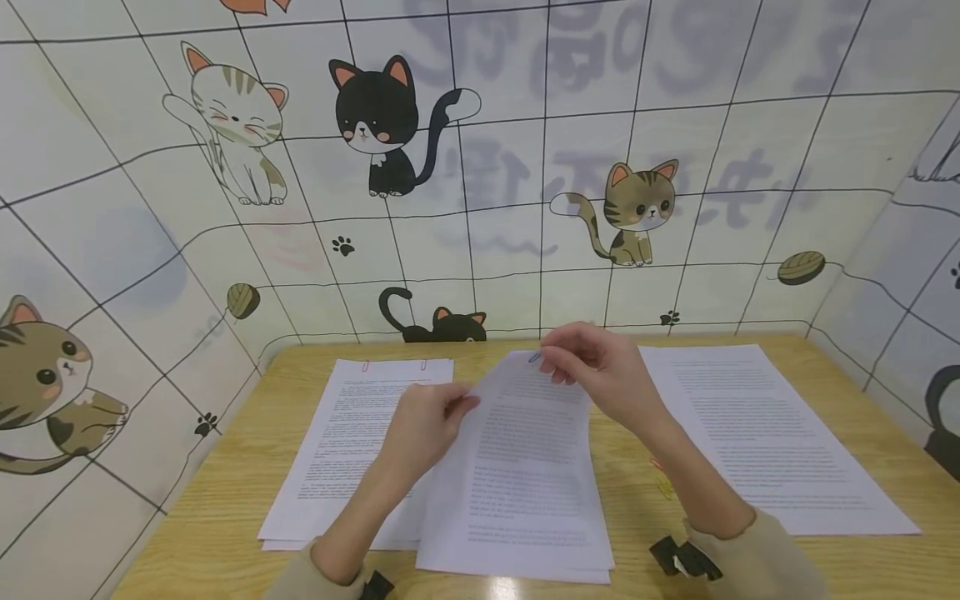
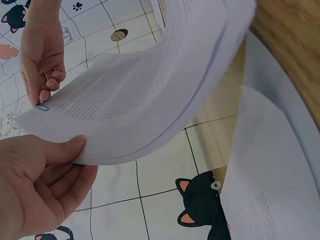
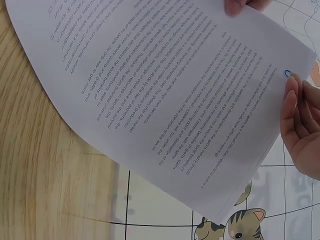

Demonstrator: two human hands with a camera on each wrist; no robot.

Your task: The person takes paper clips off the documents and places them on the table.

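My stack of printed sheets (image 1: 525, 467) lies in the middle of the wooden table (image 1: 847, 550), its near edge close to the table's near edge and its far end lifted off the wood. To its left a clipped stack (image 1: 352, 442) lies flat, partly under my sheets; to the right another printed stack (image 1: 765, 433) lies flat with a strip of bare wood between. The cat-patterned wall (image 1: 480, 167) closes off the far side and both ends, so the free room is mostly above the table.

My left hand (image 1: 423, 425) comes in from the near left, thumb on top and fingers beneath, pinching the raised sheets at their left edge. My right hand (image 1: 600, 367) reaches over from the right, fingertips curled onto the top far corner, pinching a blue paper clip (image 1: 534, 357) there.

The left wrist view shows what the head view hides: the sheets (image 2: 150, 90) bow upward in an arch, with my thumb (image 2: 60, 150) pressed on the corner. The right wrist view shows the clip (image 3: 288, 73) seated on the paper's edge just beside my fingertips (image 3: 292, 100).
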